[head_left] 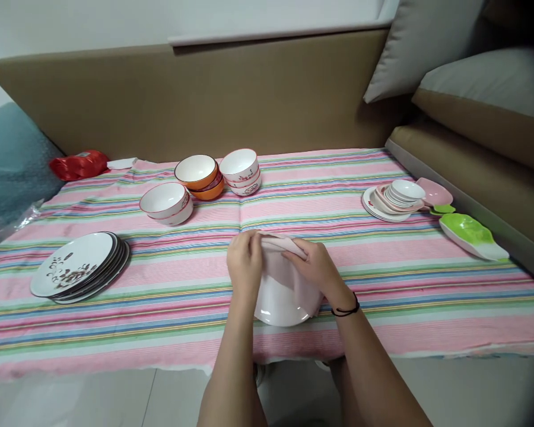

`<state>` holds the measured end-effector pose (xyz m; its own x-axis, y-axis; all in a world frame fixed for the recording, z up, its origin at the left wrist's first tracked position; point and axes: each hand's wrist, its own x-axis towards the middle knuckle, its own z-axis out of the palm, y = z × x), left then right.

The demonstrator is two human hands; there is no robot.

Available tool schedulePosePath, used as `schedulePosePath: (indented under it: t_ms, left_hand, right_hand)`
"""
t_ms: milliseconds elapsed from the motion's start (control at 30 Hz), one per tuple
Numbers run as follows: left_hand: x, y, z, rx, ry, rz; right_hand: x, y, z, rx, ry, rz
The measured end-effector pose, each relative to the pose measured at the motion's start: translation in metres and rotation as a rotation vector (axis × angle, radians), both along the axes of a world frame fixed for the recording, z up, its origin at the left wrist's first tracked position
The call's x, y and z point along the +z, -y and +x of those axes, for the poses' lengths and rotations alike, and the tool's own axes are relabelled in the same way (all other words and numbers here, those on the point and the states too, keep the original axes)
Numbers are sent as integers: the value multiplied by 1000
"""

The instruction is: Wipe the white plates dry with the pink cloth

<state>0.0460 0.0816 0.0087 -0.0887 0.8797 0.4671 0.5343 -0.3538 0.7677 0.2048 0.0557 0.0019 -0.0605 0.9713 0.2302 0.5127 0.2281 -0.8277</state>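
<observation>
My left hand grips the far left rim of a white plate held tilted above the near edge of the striped cloth. My right hand presses a pale pink cloth against the plate's upper face, fingers closed on the cloth. A black band circles my right wrist. The plate's far rim is hidden under the cloth and my fingers.
A stack of patterned plates lies at the left. Several bowls stand at the back middle. Small dishes, a pink dish and a green leaf dish sit at the right. A red bag lies far left. Sofa cushions rise behind.
</observation>
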Motion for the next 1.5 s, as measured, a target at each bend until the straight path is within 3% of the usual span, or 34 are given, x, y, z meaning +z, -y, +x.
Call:
schedulePosePath:
  t_ms: [133, 200, 267, 367, 500, 600, 667, 900, 1100, 1233, 1500]
  left_hand:
    - [-3, -5, -25, 180, 123, -241]
    - [-5, -6, -35, 214, 125, -424]
    - [-6, -6, -38, 226, 141, -508]
    - [-4, -6, -33, 187, 189, -372]
    - [1, -8, -22, -55, 97, -98]
    - [0, -9, -19, -210, 38, -122]
    - [-2, -10, -20, -237, 60, -172]
    - [-4, -8, -18, -206, 129, -334]
    - [-2, -5, -14, -117, 336, -447]
    - [0, -2, -10, -178, 456, -590]
    - [5, 2, 6, 24, 743, -604]
  right_hand:
    - [0, 1, 4, -32, 0, -3]
    - [1, 2, 5, -57, 9, 7]
    - [2, 2, 6, -74, 1, 6]
    - [5, 3, 6, -71, -15, 0]
    - [7, 3, 5, -52, -36, 11]
    - [7, 3, 5, -71, -87, 14]
    - [6, 3, 6, -131, -155, 8]
    - [5, 2, 11, -368, -375, -13]
    - [1, 0, 13, -446, -530, 46]
    - [-4, -2, 17, -461, -691, 60]
    - [1, -3, 16, -366, -521, 69]
